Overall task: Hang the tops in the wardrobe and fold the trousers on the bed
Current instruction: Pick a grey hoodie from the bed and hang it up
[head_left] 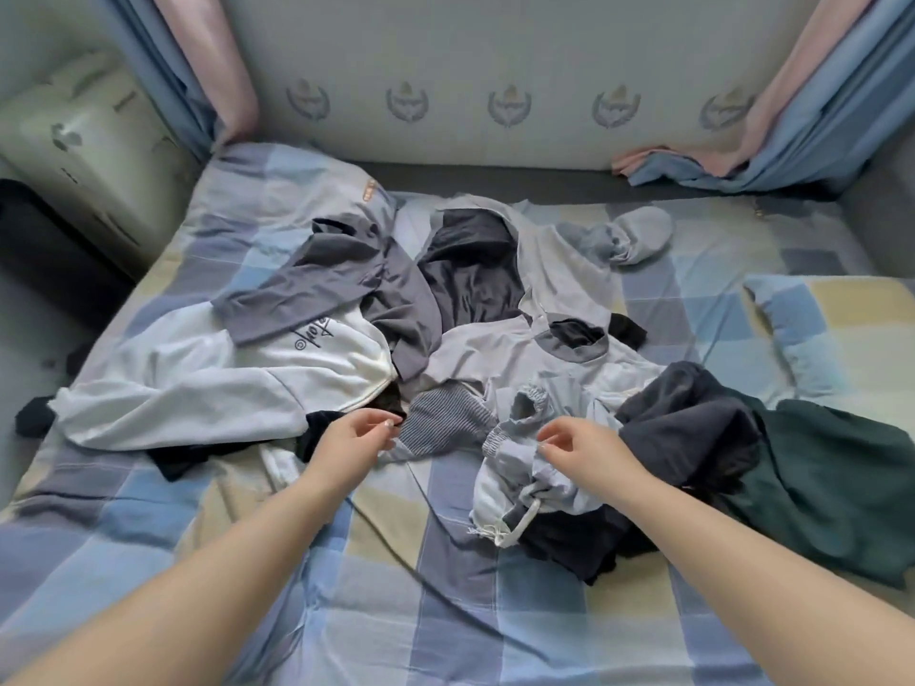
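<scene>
Your fingers are loosely curled on both hands and hold nothing. The left hand hovers at the near edge of the clothes heap, its fingertips just beside a striped grey piece. The right hand hangs over pale blue drawstring trousers, thumb and forefinger close together above the cloth; you cannot tell from here whether they touch it.

Those trousers lie crumpled between your two hands, their white cord trailing toward you. Just right of them sits a dark navy garment, and beyond that a dark green one, both bunched up.

To the left a white sweatshirt with lettering spreads across the bed, a grey top draped over its upper part. Behind the heap's middle lie a black garment and a pale grey top with a dark collar. Further back, near the wall, rests a small pale blue bundle.

A checked pillow lies at the right. Curtains hang in both far corners.
</scene>
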